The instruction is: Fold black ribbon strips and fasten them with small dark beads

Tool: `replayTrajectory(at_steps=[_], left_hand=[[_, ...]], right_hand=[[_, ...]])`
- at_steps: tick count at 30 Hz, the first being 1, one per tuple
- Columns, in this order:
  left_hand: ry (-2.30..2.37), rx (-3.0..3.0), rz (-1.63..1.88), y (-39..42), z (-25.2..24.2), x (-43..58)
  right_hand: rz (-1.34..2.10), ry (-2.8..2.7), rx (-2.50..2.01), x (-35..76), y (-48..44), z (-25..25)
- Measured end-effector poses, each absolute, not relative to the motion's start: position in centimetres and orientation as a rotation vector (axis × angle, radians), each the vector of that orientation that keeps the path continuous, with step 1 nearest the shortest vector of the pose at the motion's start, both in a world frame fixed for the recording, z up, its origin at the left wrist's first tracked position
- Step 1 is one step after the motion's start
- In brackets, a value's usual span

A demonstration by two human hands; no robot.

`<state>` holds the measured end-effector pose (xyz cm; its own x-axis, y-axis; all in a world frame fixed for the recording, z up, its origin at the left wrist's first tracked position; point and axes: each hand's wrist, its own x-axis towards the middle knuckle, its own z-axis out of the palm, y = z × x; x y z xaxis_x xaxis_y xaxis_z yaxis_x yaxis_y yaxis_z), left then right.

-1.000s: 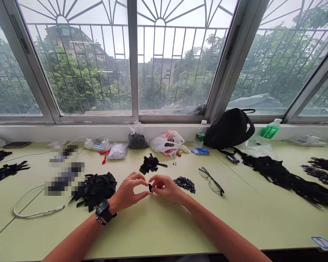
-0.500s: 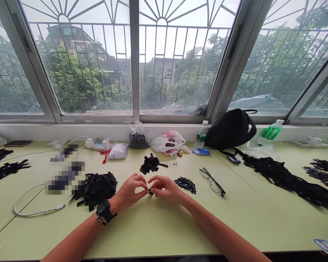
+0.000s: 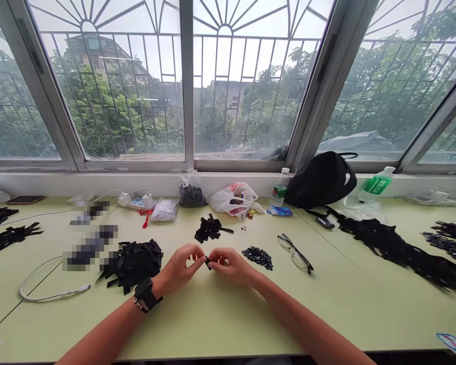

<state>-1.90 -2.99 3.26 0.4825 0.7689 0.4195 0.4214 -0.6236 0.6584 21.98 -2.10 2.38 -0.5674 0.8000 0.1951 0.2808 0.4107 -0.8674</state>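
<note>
Between my two hands is a short black fabric strip, pinched from both sides. My left hand has thumb and forefinger closed on its left end; a dark watch is on that wrist. The fingers of my right hand are curled in, with the thumb pressing the strip's right side. A loose pile of black fabric strips lies left of my left hand. Beyond the hands sits a smaller heap of black strips. Right of my right hand is a mound of small dark shiny rings or buckles.
Folded eyeglasses lie to the right. A white cable loops at left. Along the window stand a power strip, plastic bags, a water bottle and a black bag. More black strips stretch across the right side.
My fingers have curled in further, and the right hand's raised forefinger has come down. More of the black strip now shows between the fingertips. Things on the table stay put.
</note>
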Motion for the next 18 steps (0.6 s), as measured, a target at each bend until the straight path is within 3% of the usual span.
replayTrajectory(at_steps=[18], left_hand=[[0.939,2.262,0.906,-3.37,3.63,-2.06]], right_hand=[[1.229,-1.911,-0.881,22.01,-1.85,2.3]])
